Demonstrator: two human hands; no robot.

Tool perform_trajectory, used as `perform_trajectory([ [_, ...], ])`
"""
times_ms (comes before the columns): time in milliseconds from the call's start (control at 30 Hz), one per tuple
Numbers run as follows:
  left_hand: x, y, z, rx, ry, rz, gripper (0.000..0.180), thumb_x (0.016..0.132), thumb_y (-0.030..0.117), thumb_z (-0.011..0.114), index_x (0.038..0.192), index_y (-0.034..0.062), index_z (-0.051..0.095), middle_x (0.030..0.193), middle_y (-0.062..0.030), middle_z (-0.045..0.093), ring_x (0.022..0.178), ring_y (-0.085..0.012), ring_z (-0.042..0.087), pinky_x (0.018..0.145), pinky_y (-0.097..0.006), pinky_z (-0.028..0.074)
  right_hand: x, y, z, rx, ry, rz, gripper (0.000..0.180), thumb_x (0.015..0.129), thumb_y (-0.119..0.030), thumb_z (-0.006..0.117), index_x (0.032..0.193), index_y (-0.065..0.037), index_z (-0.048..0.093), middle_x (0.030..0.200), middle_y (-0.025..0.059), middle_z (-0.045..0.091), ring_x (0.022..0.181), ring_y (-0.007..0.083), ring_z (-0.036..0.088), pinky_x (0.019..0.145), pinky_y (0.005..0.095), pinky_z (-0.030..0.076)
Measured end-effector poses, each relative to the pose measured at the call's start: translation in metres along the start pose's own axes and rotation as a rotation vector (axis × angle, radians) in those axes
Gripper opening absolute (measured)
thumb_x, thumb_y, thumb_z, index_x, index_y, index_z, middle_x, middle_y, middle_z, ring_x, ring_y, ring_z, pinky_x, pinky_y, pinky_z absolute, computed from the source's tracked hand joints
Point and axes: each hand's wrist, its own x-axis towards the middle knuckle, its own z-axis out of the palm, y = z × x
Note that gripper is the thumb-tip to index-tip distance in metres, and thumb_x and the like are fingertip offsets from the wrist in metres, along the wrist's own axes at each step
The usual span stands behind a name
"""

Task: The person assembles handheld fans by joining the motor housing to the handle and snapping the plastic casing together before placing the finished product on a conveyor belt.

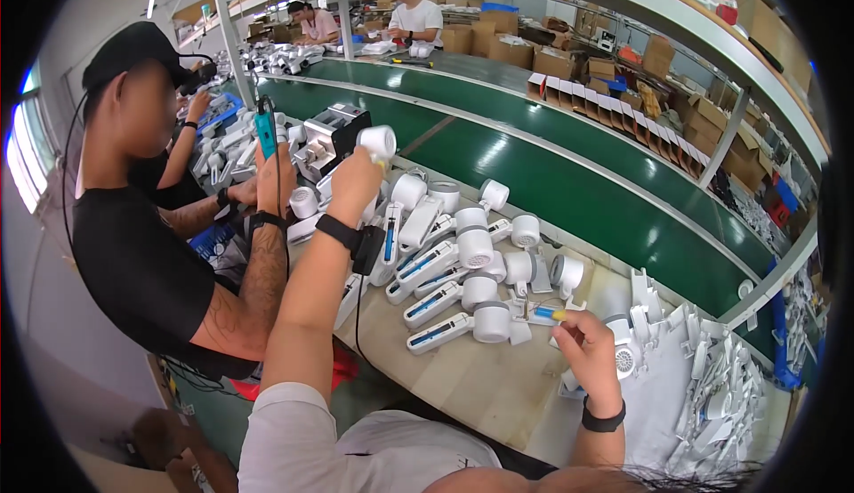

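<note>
My left hand (356,181) is raised over the far left part of the pile, closed on a white device with a round head (378,141). Most of that device's lower part is hidden by the hand. At the near right of the pile, my right hand (589,351) pinches the yellow end of a small blue cylinder (543,312). That cylinder lies beside an opened white housing with thin wires. Between my hands are several white round-headed devices (475,247), their handles open with blue strips (431,262) inside.
White plastic shells (721,395) are heaped at the right. A green conveyor belt (534,159) runs behind the table (454,382). Close on my left, a co-worker (169,253) in black holds a teal electric screwdriver (265,130). A metal fixture (322,141) stands beyond my left hand.
</note>
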Motion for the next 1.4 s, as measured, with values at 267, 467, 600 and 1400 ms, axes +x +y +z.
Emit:
perform_trajectory([
  [267, 0.003, -0.064, 0.05, 0.291, -0.175, 0.37, 0.026, 0.079, 0.025, 0.053, 0.08, -0.0001, 0.057, 0.078, -0.0218, 0.059, 0.076, -0.0378, 0.057, 0.068, -0.047, 0.045, 0.007, 0.001, -0.044, -0.199, 0.31, 0.069, 0.013, 0.08, -0.007, 0.061, 0.091, -0.001, 0.064, 0.069, 0.0004, 0.056, 0.059, 0.0059, 0.045, 0.055, 0.0205, 0.038],
  [467, 0.016, -0.067, 0.051, 0.311, -0.401, 0.309, 0.028, 0.081, 0.023, 0.049, 0.081, -0.0036, 0.058, 0.084, -0.0264, 0.06, 0.081, -0.0419, 0.057, 0.072, -0.049, 0.045, -0.004, 0.039, -0.081, -0.301, 0.322, 0.171, 0.016, 0.08, -0.007, 0.061, 0.093, 0.001, 0.064, 0.077, 0.0056, 0.063, 0.064, 0.0104, 0.052, 0.059, 0.0225, 0.042],
  [600, -0.005, 0.0, 0.011, 0.33, -0.16, 0.21, 0.028, 0.082, 0.022, 0.049, 0.091, -0.0024, 0.06, 0.09, -0.0223, 0.061, 0.082, -0.0393, 0.058, 0.072, -0.045, 0.046, -0.003, 0.042, -0.05, -0.417, 0.196, 0.134, 0.017, 0.078, -0.012, 0.064, 0.09, 0.0, 0.064, 0.079, 0.0081, 0.065, 0.066, 0.018, 0.057, 0.06, 0.0274, 0.044],
  [1400, -0.18, 0.224, 0.032, -1.881, -1.272, -0.339, 0.03, 0.093, 0.025, 0.042, 0.11, 0.0012, 0.046, 0.106, -0.011, 0.056, 0.096, -0.0184, 0.055, 0.084, -0.033, 0.045, 0.005, -0.004, -0.004, -0.895, 0.303, -0.461, 0.034, 0.068, 0.0, 0.063, 0.101, -0.006, 0.054, 0.101, 0.0111, 0.056, 0.086, 0.0285, 0.056, 0.072, 0.0335, 0.048],
])
